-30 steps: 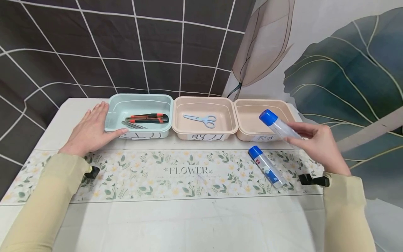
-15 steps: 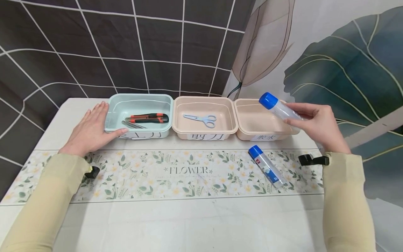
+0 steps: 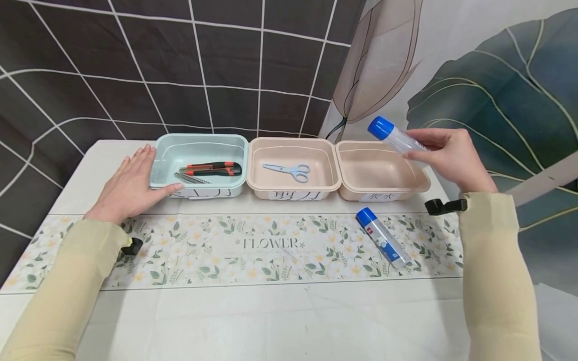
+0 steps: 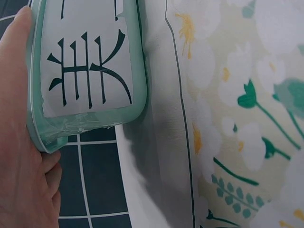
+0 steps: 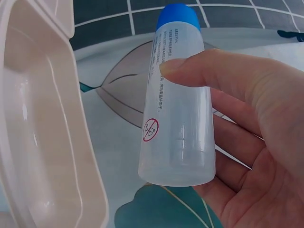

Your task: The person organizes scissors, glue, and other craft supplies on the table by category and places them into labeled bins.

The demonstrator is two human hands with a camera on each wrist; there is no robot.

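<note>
Our left hand flat, palm down, fingers straight, together, thumb spread. Our right hand raised, fingers and thumb curled in pinch grip. Both forearms in pale yellow sleeves, extended forward.

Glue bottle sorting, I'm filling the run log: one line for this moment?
right hand: holds glue bottle above right beige bin | left hand: rests against green bin

Open tray beneath lifted bottle
</note>
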